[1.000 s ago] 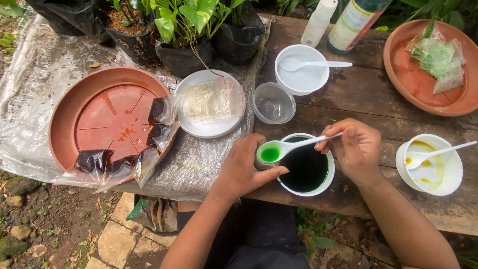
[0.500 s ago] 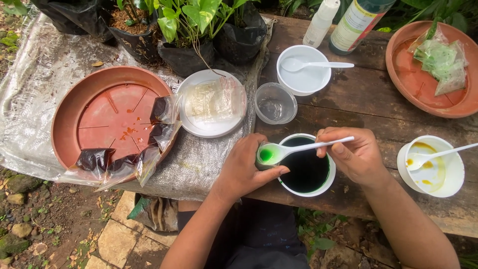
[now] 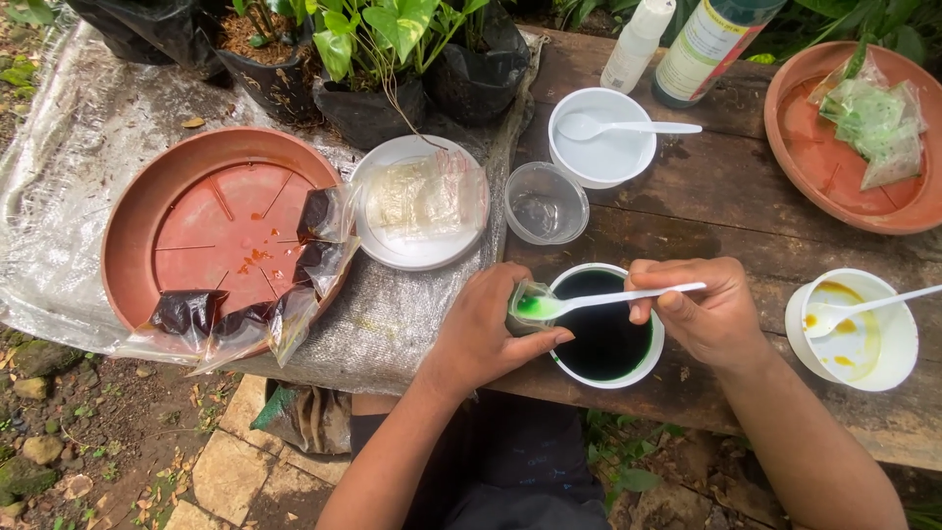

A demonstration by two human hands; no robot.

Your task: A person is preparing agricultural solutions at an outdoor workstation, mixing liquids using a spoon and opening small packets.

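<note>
While the left hand (image 3: 486,329) curls its fingers around a small clear bag (image 3: 530,302) low in mid-frame, the right hand (image 3: 702,309) pinches a white spoon (image 3: 608,297), green in its bowl, over the dark-green cup (image 3: 603,329).

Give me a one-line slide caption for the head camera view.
Right hand tips a white spoon of green liquid into a small bag held by left hand.

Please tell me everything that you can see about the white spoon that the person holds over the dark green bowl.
The white spoon looks like plastic, with a long thin handle and a deep oval scoop. It lies nearly level above the white bowl of dark green liquid. The right hand pinches the handle end. The scoop holds bright green liquid and sits at a small clear bag or cup, hard to tell which, held by the left hand.
</note>
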